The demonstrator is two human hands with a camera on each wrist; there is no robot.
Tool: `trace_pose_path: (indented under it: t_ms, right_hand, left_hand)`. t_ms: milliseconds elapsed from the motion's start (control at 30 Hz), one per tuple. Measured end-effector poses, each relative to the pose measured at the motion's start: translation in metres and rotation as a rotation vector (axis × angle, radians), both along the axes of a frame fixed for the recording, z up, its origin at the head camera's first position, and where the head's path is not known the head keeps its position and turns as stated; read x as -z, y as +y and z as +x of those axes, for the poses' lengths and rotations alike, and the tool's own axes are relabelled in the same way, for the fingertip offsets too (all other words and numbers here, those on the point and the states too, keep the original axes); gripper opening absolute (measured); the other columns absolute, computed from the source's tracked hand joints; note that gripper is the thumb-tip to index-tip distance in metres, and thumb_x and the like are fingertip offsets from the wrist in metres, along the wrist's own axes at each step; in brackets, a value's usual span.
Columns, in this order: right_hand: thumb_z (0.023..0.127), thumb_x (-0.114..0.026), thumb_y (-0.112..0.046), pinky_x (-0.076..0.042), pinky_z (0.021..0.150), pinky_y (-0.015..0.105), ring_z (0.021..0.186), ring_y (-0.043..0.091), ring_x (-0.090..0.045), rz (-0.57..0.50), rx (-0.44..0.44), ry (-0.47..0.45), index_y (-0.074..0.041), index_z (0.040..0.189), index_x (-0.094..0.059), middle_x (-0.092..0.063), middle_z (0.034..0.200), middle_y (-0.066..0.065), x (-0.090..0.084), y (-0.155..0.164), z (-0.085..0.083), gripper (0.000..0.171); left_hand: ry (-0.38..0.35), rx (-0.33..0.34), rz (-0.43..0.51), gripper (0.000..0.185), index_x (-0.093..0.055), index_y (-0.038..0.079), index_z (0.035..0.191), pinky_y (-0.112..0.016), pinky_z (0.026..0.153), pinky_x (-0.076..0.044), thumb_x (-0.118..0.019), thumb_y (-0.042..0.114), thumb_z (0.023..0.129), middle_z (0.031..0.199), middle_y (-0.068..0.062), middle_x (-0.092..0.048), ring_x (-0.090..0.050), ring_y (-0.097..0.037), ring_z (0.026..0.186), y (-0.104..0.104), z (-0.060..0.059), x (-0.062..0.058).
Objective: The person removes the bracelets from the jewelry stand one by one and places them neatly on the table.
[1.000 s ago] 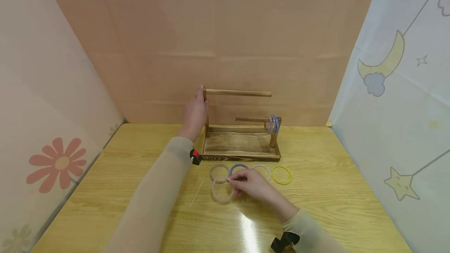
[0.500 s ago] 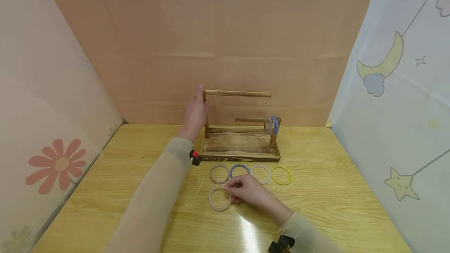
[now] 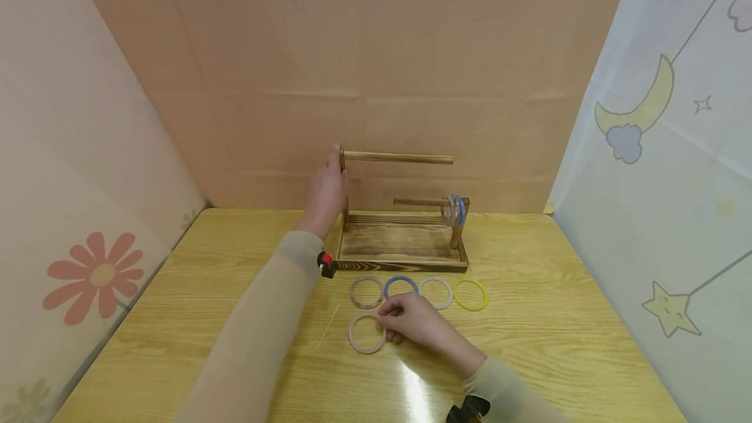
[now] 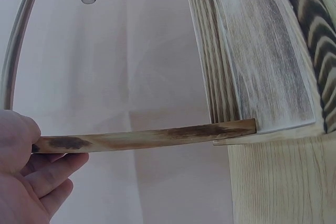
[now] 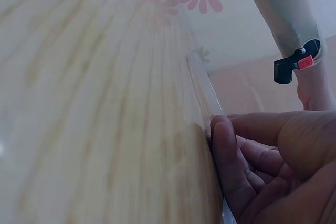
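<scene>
1. The right hand [image 3: 414, 318] grasps the pale ring [image 3: 367, 350] between thumb and fingertips, at the rim between 1 and 2 o'clock. The ring appears to lie flat on the table [image 3: 540, 344]; whether the pinched edge is slightly raised cannot be told.

2. The left hand [image 3: 326, 191], at 11 o'clock from that ring, grips the top of the left post [image 4: 142, 137], thumb on one side and fingers on the other, apparently to steady the wooden stand [image 3: 405, 266].

3. The step in hand looks to be taking up, or placing, the pale ring; the pose alone does not settle which. Should it be raised, the next move calls for a secure pinch and a lift that leaves the neighbouring rings undisturbed.

4. Beyond the right hand runs a row of four. From the pale ring, the pinkish-grey ring [image 3: 367, 306] is at 12 o'clock, the blue ring [image 3: 401, 278] just past 1, its near edge hidden by the hand, the clear ring [image 3: 437, 307] at 2, and the yellow ring [image 3: 472, 309] past 2.

5. Between 12 and 1 o'clock, farther off, sits the stand. Its upper bar [image 3: 399, 157] points its free end toward 3 o'clock; its lower bar [image 3: 418, 202] points toward 9, with blue and pale rings [image 3: 461, 211] hung beside its post. Threading another ring would call for aligning its hole with a free end while the left hand braces the post.
</scene>
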State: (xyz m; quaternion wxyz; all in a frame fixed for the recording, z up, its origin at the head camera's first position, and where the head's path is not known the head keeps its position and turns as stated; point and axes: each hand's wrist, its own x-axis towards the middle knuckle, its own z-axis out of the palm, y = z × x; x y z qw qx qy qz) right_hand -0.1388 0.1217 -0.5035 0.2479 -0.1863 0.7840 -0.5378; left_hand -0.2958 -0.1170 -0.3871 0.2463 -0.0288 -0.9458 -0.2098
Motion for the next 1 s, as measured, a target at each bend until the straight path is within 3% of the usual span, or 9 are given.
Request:
trace_pose_path:
  t_ms: [700, 1000]
  right_hand:
    - [0.103, -0.077, -0.004, -0.063, 0.061, 0.033, 0.066, 0.017, -0.072, 0.032, 0.024, 0.070, 0.001, 0.100, -0.076, -0.072, 0.080, 0.006, -0.001, -0.003, 0.003, 0.005]
    - [0.106, -0.075, -0.009, -0.063, 0.061, 0.033, 0.068, 0.018, -0.073, 0.066, 0.074, 0.169, 0.000, 0.111, -0.078, -0.074, 0.089, 0.007, -0.011, 0.007, -0.002, 0.011]
  left_hand:
    - [-0.008, 0.006, 0.008, 0.058, -0.030, 0.011, 0.167, -0.042, 0.054, -0.046, -0.058, 0.022, 0.117, 0.077, -0.010, -0.060, -0.056, -0.028, 0.058, 0.000, 0.003, -0.003]
    - [-0.017, 0.014, 0.016, 0.060, -0.029, 0.009, 0.169, -0.041, 0.054, -0.044, -0.057, 0.024, 0.118, 0.074, -0.009, -0.057, -0.053, -0.027, 0.056, 0.000, 0.004, -0.003]
